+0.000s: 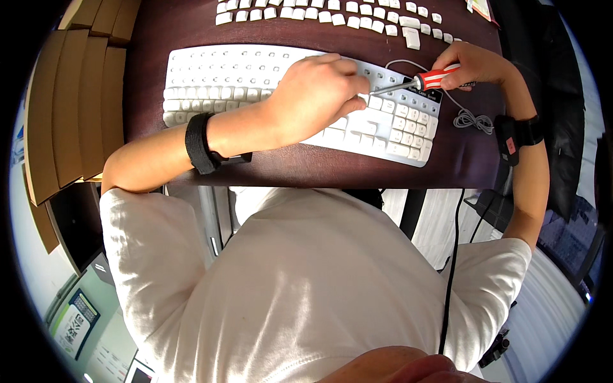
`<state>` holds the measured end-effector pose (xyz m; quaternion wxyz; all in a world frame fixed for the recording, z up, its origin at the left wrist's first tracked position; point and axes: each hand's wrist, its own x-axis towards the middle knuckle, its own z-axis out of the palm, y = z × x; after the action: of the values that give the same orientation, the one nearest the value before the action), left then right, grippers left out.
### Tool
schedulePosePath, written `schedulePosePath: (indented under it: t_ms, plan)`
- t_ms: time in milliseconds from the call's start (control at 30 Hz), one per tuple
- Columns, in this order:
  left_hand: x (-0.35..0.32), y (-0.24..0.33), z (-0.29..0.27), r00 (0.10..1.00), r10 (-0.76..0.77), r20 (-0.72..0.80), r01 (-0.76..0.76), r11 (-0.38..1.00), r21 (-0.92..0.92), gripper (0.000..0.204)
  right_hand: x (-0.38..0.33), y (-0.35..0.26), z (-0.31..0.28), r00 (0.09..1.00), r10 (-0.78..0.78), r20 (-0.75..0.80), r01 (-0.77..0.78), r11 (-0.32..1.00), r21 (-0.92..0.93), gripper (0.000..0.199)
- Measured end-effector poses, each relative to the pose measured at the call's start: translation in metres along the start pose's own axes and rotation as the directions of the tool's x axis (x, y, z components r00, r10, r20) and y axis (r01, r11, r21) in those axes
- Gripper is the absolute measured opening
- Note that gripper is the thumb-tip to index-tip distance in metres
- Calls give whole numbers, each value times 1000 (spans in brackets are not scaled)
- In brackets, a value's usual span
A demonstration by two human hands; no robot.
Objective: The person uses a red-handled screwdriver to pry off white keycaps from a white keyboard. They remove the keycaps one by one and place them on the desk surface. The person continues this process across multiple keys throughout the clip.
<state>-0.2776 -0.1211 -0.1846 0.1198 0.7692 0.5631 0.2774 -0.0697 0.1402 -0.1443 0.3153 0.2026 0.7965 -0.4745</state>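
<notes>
A white keyboard (379,119) lies slightly slanted on the dark table. Its upper rows are bare switch places, while white keycaps sit in the lower rows and the number block. In my right hand (469,66) is a screwdriver (434,77) with a red and white handle, its shaft pointing left onto the keyboard. My left hand (319,96) rests over the middle of the keyboard. Its thumb and fingers are closed together beside the screwdriver's tip, and whatever they hold is hidden.
Loose white keycaps (412,39) are laid out in rows at the far side of the table (150,32). A coiled grey cable (474,121) lies right of the keyboard. Cardboard boxes (73,105) stand stacked at the left.
</notes>
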Motion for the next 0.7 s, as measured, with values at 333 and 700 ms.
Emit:
schedulePosePath:
  t_ms: [333,700]
  plan:
    - [-1,1,8,1000,24,-9,-23,999,23,16,3,0,-5,999,-31,36,30,999,40,38]
    - [-2,0,10,999,41,23,-43,996,81,17,7,3,-3,998,-65,11,65,997,40,36]
